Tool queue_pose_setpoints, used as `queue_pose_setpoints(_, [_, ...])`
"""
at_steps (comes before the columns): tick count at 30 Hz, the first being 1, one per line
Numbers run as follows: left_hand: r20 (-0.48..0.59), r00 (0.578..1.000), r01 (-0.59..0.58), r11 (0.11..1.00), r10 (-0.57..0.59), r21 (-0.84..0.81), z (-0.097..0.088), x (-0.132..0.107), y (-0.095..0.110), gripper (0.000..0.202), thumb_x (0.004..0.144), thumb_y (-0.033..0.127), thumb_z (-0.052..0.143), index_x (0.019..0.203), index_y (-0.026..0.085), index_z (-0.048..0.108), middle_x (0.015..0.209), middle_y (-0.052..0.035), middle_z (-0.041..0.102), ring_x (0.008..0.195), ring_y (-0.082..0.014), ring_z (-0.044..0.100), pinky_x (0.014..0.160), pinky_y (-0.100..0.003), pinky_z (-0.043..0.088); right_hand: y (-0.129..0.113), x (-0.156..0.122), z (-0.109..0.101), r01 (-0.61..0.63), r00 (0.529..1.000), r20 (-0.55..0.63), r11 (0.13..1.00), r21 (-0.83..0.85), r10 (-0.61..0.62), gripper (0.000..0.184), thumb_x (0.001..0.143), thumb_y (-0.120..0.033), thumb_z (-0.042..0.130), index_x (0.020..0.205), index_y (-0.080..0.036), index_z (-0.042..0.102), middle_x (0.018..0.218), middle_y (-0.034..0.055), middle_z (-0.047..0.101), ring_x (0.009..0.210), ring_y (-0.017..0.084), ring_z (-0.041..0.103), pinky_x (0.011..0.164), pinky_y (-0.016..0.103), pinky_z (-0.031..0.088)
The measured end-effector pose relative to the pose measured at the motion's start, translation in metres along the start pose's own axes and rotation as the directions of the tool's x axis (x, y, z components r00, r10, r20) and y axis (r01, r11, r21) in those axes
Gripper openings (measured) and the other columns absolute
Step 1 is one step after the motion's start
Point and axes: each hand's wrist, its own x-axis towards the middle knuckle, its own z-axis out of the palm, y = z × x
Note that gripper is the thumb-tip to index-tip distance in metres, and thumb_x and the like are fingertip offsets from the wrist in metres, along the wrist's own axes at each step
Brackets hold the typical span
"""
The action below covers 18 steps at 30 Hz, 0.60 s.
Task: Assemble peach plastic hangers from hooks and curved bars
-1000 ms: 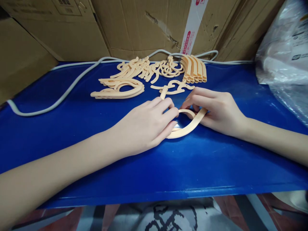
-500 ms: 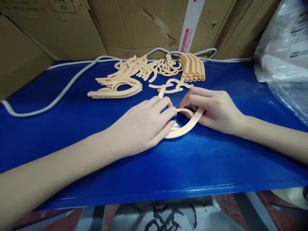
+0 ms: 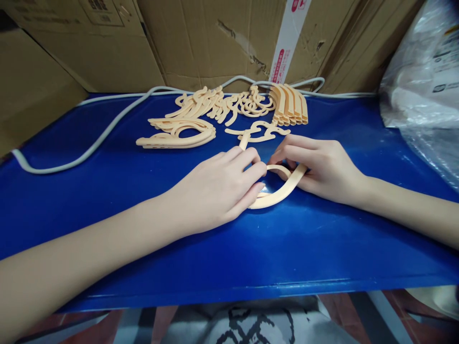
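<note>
A curved peach plastic piece [image 3: 283, 190] lies on the blue table [image 3: 107, 191], held from both sides. My left hand [image 3: 218, 188] pinches its left end with fingers curled. My right hand [image 3: 319, 165] grips its right end, fingers closed over a thin inner loop of the piece. Just beyond my fingers lies a flat ornate peach cut-out [image 3: 260, 131], and a short peach strip [image 3: 244, 139] pokes out from behind my left fingers.
Farther back lie a stack of curved peach pieces [image 3: 177, 134], a row of scrolled cut-outs [image 3: 218, 102] and a bundle of arched pieces [image 3: 290, 105]. A grey cable [image 3: 89, 145] runs along the rear. Cardboard boxes [image 3: 215, 38] stand behind; a plastic bag [image 3: 423, 81] sits right.
Both hands stay on the curved piece with almost no movement; only the view shifts slightly.
</note>
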Motion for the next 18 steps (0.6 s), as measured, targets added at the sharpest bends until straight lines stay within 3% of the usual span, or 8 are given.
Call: queue_pose_setpoints(18, [-0.01, 1.0, -0.016, 1.0, 0.016, 0.019, -0.0017, 0.0001, 0.0002, 0.037, 0.101, 0.026, 0.029, 0.112, 0.01, 0.06, 0.109, -0.0135, 0.059, 0.096, -0.0246, 0.054, 0.087, -0.039, 0.047, 0.0006, 0.0018, -0.0005, 0.007, 0.999, 0.052, 1.0, -0.014, -0.007, 0.019, 0.096, -0.027, 0.045, 0.095, -0.019, 0.062, 0.091, 0.0063, 0.065, 0.076, 0.017, 0.062, 0.066, 0.028, 0.046])
